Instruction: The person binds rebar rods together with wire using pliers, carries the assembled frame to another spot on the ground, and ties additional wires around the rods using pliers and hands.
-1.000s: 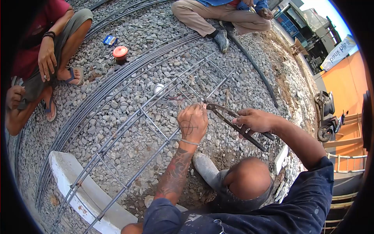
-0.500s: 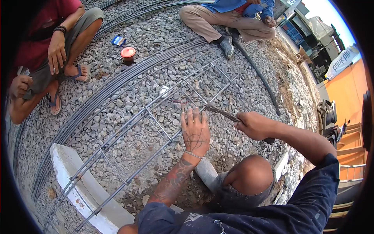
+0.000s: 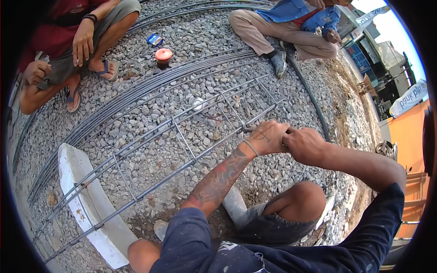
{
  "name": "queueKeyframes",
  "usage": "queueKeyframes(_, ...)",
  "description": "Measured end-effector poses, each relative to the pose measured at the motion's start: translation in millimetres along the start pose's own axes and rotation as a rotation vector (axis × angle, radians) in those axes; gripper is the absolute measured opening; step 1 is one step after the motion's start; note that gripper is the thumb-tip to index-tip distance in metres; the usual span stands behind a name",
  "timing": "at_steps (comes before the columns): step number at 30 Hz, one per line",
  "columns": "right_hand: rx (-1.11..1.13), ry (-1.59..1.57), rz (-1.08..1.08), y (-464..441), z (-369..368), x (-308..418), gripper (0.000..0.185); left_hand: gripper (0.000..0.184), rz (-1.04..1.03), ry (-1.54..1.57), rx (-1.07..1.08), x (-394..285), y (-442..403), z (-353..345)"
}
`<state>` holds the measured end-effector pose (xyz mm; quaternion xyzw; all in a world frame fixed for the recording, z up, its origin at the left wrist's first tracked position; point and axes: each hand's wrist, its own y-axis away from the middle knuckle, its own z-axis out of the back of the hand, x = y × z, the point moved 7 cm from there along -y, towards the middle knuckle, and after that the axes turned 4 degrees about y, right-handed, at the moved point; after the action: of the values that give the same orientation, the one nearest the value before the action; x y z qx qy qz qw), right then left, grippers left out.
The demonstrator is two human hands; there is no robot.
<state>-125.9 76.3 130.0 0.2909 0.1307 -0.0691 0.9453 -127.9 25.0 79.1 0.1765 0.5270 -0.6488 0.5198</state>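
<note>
Though two hands [image 3: 268,137] [image 3: 307,144], one tool [image 3: 248,129]

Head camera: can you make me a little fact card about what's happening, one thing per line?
Left hand: over the pincers, grip unclear
Right hand: closed on the pincers
Pincers: mostly hidden, tip at the frame
Frame: metal bars, partly across a pale block
Cup: red lid, standing on gravel
Blue packet: near the cup

The left hand [image 3: 267,137] has moved from the rebar frame [image 3: 193,161] onto the pincers [image 3: 248,129], up against the right hand [image 3: 306,144].
</note>
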Motion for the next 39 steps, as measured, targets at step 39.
queueKeyframes(39,0.584,-1.760,-0.516,37.3,-61.9,-27.0,0.035,0.022,-0.276,-0.320,-0.525,-11.5,20.4,-18.9)
